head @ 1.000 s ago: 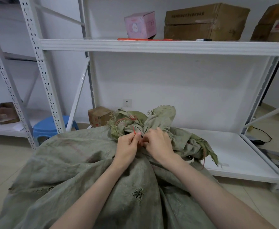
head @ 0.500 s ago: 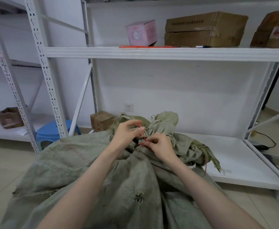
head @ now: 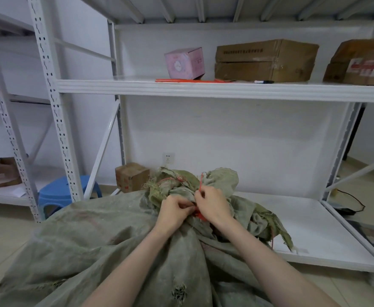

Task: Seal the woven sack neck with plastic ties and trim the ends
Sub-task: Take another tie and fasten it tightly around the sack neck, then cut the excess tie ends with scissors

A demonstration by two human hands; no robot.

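Right hand [head: 213, 202]: fingers [head: 200, 194] pinched together on the red tie [head: 201, 182], whose tail stands up above the knuckles. Left hand [head: 174, 212]: fingers curled, clamped on the tie's lower end (right at the bunched neck [head: 181, 191]). The hands touch, backs up, and the forearms converge from the lower edge. The sack [head: 93, 235] lies on the floor, its frayed mouth flopped onto the low shelf [head: 310, 231].

Faded olive-green woven sack [head: 93, 235], red plastic tie [head: 201, 182], blue stool [head: 58, 191], pink box [head: 185, 62], brown cartons [head: 263, 60].
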